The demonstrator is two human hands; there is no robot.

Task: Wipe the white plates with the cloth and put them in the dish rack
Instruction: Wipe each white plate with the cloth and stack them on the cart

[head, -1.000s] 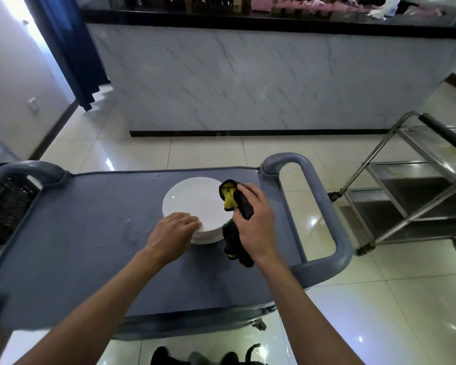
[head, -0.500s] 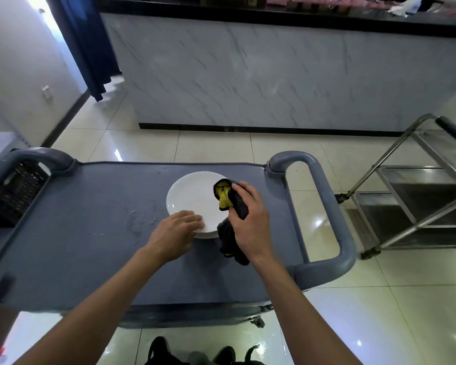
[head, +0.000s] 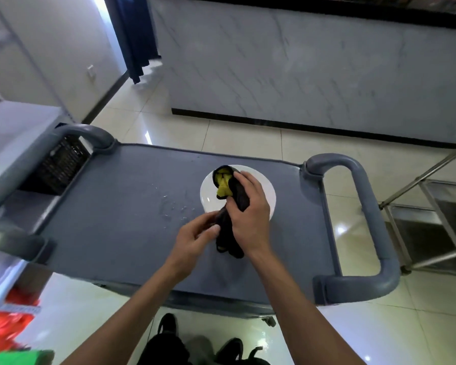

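The right hand (head: 249, 214) gripped a bunched black-and-yellow cloth (head: 228, 206), its fingers curled over the upper part of the wad, directly above the white plate (head: 267, 196). The left hand (head: 195, 239) was at the plate's near rim, thumb and fingers pinching the cloth's lower, hanging end, which trailed off the plate toward the person. Whether the left fingers also touched the plate could not be told, since the cloth and hands covered that edge.

The plate lay flat on the grey cart top (head: 103, 219), toward its right side, with the cart's right handle (head: 366, 219) well beyond it. Just left of the plate, a patch of water droplets (head: 173, 206) glistened on the cart surface. A black slatted crate (head: 61, 167), possibly the dish rack, sat far to the left of the plate, past the cart's left handle.

The step looked like readying the cloth for wiping: both hands seemed to be gathering it into a usable pad. To do it well, the cloth would be better folded to a flat face than left bunched, then pressed across the plate in sweeps while one hand steadied the rim. The wet patch beside the plate was worth avoiding, lest the cloth's loose end drag moisture back on.
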